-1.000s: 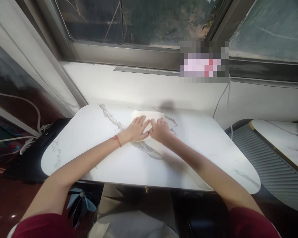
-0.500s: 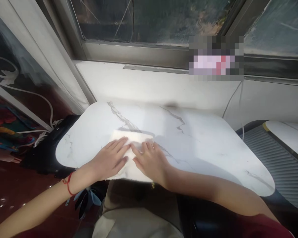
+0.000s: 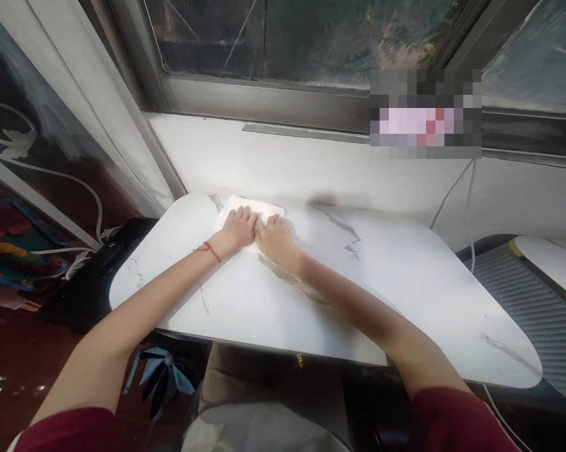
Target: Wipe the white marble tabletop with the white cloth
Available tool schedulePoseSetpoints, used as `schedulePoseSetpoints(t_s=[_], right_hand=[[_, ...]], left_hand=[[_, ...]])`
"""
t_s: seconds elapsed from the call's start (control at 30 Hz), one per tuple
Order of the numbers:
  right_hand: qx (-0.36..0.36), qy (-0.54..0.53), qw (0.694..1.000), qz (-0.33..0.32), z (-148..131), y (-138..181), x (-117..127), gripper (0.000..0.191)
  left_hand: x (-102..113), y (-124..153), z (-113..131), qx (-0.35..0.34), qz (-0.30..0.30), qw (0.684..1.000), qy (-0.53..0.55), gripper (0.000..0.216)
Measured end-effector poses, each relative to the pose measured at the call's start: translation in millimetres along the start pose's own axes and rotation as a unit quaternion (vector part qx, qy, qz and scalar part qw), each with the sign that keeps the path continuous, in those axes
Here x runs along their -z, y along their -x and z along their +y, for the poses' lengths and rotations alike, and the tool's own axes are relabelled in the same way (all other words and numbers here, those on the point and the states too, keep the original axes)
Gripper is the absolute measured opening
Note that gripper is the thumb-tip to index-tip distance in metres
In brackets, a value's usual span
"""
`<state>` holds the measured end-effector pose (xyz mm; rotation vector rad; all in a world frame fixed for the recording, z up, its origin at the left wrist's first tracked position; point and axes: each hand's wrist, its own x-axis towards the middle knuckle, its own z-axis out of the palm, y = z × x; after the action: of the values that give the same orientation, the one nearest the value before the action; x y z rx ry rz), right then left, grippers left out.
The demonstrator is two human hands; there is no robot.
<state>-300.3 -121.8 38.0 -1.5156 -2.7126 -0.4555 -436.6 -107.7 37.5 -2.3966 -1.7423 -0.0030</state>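
Observation:
A folded white cloth (image 3: 252,206) lies flat at the far left corner of the white marble table (image 3: 386,289). My left hand (image 3: 238,229) and my right hand (image 3: 274,237) press down on it side by side, palms flat, fingers pointing toward the wall. Both arms are stretched out across the tabletop. A red thread is tied round my left wrist. Most of the cloth is hidden under the hands; only its far edge shows.
A white wall and a window sill (image 3: 283,103) run behind the table. A black box (image 3: 92,273) with white cables stands left of the table. A grey ribbed surface (image 3: 537,314) and a second marble top (image 3: 553,257) are at the right.
Both hands slid the cloth from the table's near edge away to the far left corner, arms now extended. A second ago the cloth was at the far middle.

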Motion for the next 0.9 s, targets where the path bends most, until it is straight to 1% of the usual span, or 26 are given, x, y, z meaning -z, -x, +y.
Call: schedulePoseSetpoints(t_s=[0.1, 0.23, 0.33, 0.5, 0.6, 0.7, 0.9], right_hand=[[-0.018, -0.033, 0.999, 0.004, 17.7, -20.0, -10.8, 0.056], [-0.029, -0.044, 0.999, 0.010, 34.3, -42.2, -26.1, 0.057], [-0.038, -0.044, 0.998, 0.013, 37.3, -58.4, -32.2, 0.057], [-0.052, -0.026, 0.998, 0.011, 33.8, -75.9, -33.2, 0.057], [-0.061, -0.008, 0.998, 0.006, 31.1, -79.2, -32.6, 0.058], [-0.066, -0.002, 0.998, 0.006, 29.7, -79.5, -33.0, 0.058], [-0.079, -0.022, 0.996, 0.028, 27.6, -73.8, -34.3, 0.056]], left_hand=[[-7.6, -21.5, -7.2, 0.017, 0.017, 1.000, 0.021, 0.053], [-18.6, -40.6, -16.2, 0.038, 0.037, 0.998, 0.030, 0.057], [-24.7, -54.1, -23.7, 0.045, 0.044, 0.997, 0.051, 0.058], [-33.3, -71.5, -38.0, 0.052, 0.034, 0.994, 0.087, 0.058], [-38.2, -77.2, -44.3, 0.046, 0.031, 0.993, 0.105, 0.059], [-41.0, -79.3, -47.2, 0.041, 0.040, 0.992, 0.115, 0.058], [-36.1, -70.3, -41.4, 0.043, 0.061, 0.992, 0.104, 0.056]])
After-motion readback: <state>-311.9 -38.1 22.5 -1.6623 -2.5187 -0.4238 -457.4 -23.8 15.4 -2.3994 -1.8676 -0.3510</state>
